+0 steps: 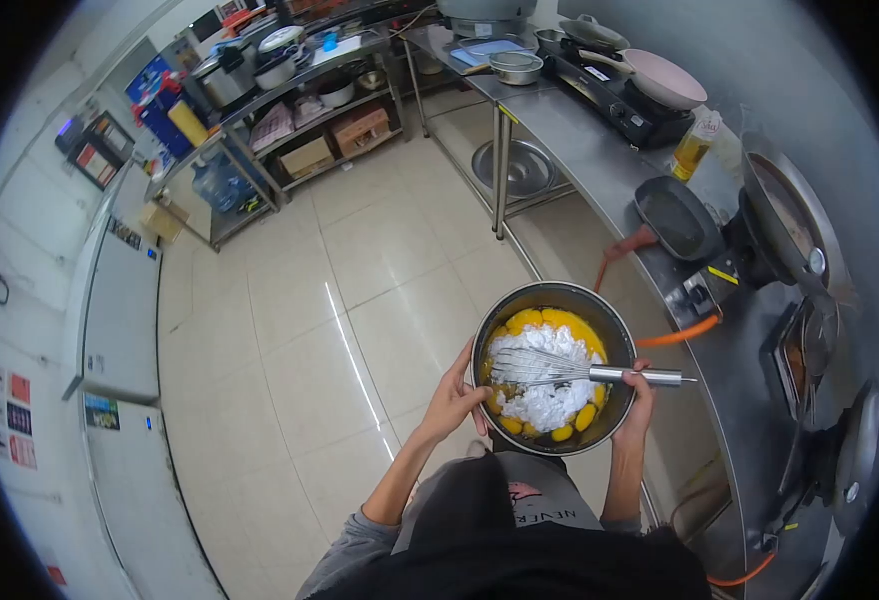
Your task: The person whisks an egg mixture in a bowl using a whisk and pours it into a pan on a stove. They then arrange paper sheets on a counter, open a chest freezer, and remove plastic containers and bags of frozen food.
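Note:
A round metal pot (624, 335) is held up in front of my body, above the tiled floor. Inside it lie several egg yolks (563, 433) and a heap of white powder (548, 408). Across the powder rests a wire whisk (660, 377), its steel handle jutting over the right rim. My left hand (455, 398) grips the pot's left side, thumb over the rim. On the right side, my right hand (639, 408) is closed around the rim, with its thumb at the whisk handle; the fingers beneath are hidden.
Along the right runs a steel counter (600, 125) with a square grill pan (678, 218), a pink pan (666, 78), an oil bottle (695, 145) and a large wok (788, 205). An orange hose (682, 336) hangs by its edge. White freezers (125, 290) stand left; shelves (320, 125) are behind.

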{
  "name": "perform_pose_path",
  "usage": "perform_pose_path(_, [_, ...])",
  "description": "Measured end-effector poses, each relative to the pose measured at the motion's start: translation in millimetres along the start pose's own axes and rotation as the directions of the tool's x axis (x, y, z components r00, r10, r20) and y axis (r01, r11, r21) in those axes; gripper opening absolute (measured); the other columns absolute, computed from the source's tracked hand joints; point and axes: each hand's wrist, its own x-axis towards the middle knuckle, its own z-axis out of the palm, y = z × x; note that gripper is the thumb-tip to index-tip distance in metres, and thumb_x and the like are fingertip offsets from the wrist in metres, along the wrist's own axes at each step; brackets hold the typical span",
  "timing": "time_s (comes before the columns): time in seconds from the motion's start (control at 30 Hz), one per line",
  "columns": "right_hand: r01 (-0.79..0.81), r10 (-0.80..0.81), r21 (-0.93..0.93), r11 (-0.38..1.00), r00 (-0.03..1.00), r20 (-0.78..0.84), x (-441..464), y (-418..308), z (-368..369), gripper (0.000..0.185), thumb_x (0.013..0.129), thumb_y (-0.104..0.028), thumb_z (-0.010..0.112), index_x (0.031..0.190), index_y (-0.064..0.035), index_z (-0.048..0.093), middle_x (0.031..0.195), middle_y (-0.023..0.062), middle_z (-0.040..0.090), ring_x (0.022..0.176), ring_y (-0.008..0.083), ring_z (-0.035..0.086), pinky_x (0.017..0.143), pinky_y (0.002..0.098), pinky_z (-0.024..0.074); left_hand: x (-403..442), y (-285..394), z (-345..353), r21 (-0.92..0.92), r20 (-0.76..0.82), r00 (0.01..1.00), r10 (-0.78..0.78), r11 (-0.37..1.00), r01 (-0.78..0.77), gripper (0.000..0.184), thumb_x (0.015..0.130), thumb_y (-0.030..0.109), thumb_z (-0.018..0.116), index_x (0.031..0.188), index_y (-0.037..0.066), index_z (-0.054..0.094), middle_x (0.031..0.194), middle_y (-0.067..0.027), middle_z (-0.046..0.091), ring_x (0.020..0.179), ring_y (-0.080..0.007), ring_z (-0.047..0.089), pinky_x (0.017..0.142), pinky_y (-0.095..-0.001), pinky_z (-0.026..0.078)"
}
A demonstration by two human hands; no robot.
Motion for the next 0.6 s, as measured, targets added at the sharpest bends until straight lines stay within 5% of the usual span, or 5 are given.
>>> perform_pose_path(0.07, [0.090, -0.094, -0.071, 0.993, 0.994, -0.050, 11, -5, 6, 0.024, 0.068, -0.003, 0.052, 0.089, -0.0098, 0.045, 0.091, 0.0052, 0.046, 0.090, 0.0195, 0.051, 0.083, 0.0314, 0.0426, 20, 1, -4, 0.061, 0.030, 0.997, -0.070, 0.996, 0.068, 0.078, 0.078, -0.004, 0.046, 0.138, 0.009, -0.002, 0.101, -0.0207, 0.056, 0.041, -0.0190, 0.057, 0.040, -0.0272, 0.050])
perform_pose_path(0.17, [0.000, -0.009, -0.056, 0.998, 0.986, -0.168, 49, 10, 68, 0.023, 0.067, -0.001, 0.052, 0.086, -0.0094, 0.042, 0.086, 0.0023, 0.041, 0.083, 0.0161, 0.049, 0.079, 0.0288, 0.0415, 77, 35, -51, -0.018, 0.044, 0.991, -0.129, 0.991, 0.130, 0.077, 0.078, -0.004, 0.046, 0.138, 0.006, -0.001, 0.097, -0.0188, 0.058, 0.041, -0.0184, 0.057, 0.039, -0.0266, 0.049])
perform_pose_path(0.3, [0.042, -0.036, 0.051, 0.998, 0.993, -0.114, 162, 6, 112, 0.025, 0.067, -0.001, 0.052, 0.088, -0.0091, 0.042, 0.086, 0.0019, 0.039, 0.082, 0.0153, 0.048, 0.079, 0.0269, 0.0406, 203, 68, -77, 0.063, 0.116, 0.989, -0.094, 0.994, 0.087, 0.076, 0.078, -0.004, 0.046, 0.138, 0.004, 0.001, 0.099, -0.0179, 0.058, 0.041, -0.0179, 0.057, 0.039, -0.0259, 0.048])
perform_pose_path(0.4, [0.216, -0.228, -0.073, 0.974, 0.942, -0.245, 238, 10, 150, 0.028, 0.067, -0.001, 0.053, 0.092, -0.0090, 0.043, 0.088, 0.0022, 0.039, 0.085, 0.0149, 0.046, 0.082, 0.0257, 0.0380, 284, 96, -94, 0.039, 0.102, 0.991, -0.086, 0.996, 0.082, 0.075, 0.076, -0.003, 0.048, 0.137, 0.002, 0.005, 0.090, -0.0146, 0.061, 0.039, -0.0184, 0.056, 0.038, -0.0256, 0.047])
perform_pose_path(0.6, [0.219, -0.226, -0.053, 0.974, 0.936, -0.271, 380, 7, 189, 0.024, 0.066, -0.002, 0.054, 0.088, -0.0086, 0.045, 0.087, 0.0018, 0.039, 0.083, 0.0141, 0.045, 0.078, 0.0260, 0.0387, 456, 126, -129, 0.054, 0.222, 0.971, -0.085, 0.996, 0.075, 0.074, 0.078, -0.005, 0.045, 0.138, 0.008, 0.005, 0.071, -0.0129, 0.061, 0.039, -0.0187, 0.056, 0.036, -0.0254, 0.048])
